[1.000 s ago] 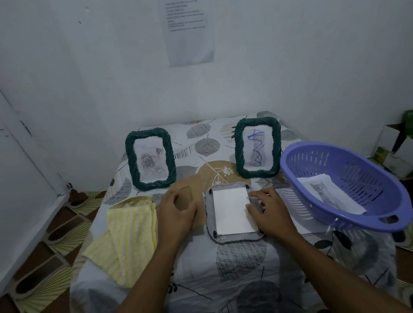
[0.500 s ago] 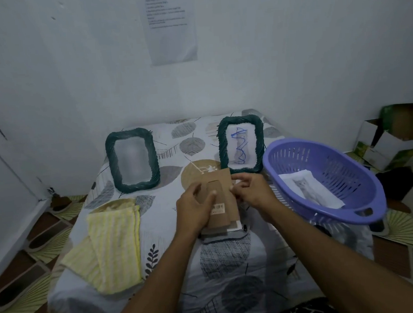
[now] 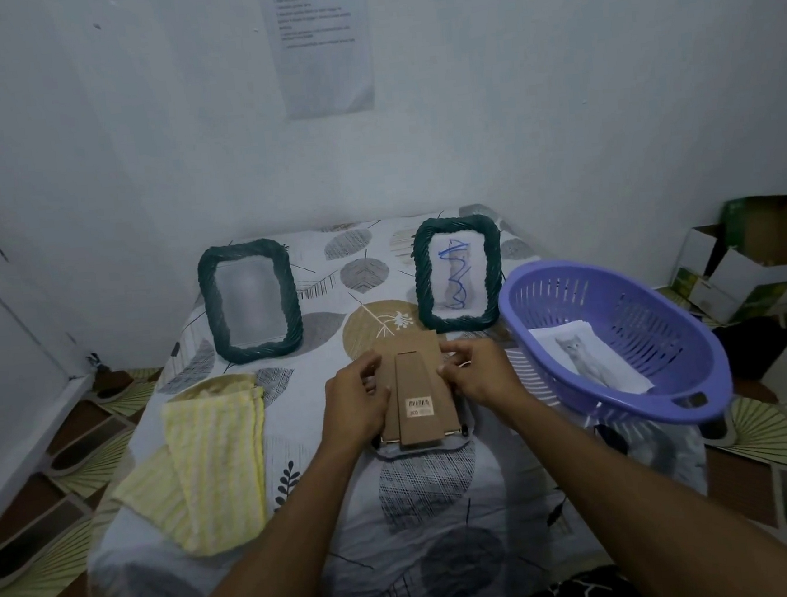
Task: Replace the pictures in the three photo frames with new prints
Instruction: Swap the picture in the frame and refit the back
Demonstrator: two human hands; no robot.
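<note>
Left hand [image 3: 357, 402], right hand [image 3: 477, 371]: fingers grip brown backing board [image 3: 417, 386], table centre | barcode sticker [image 3: 420, 407] unreadable | green frame [image 3: 250, 305] 11 o'clock, scribble frame [image 3: 458, 274] 1 o'clock | cat print [image 3: 584, 358] in basket [image 3: 642, 311], 3 o'clock

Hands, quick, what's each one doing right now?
Left hand: closed, holding the cardboard backing by its left edge.
Right hand: closed, pinching the backing's right edge.

pale wall [image 3: 554, 97], printed sheet [image 3: 323, 44] taped on it, fan-patterned floor tiles [image 3: 760, 434], leaf-print tablecloth [image 3: 427, 507], dim light
</note>
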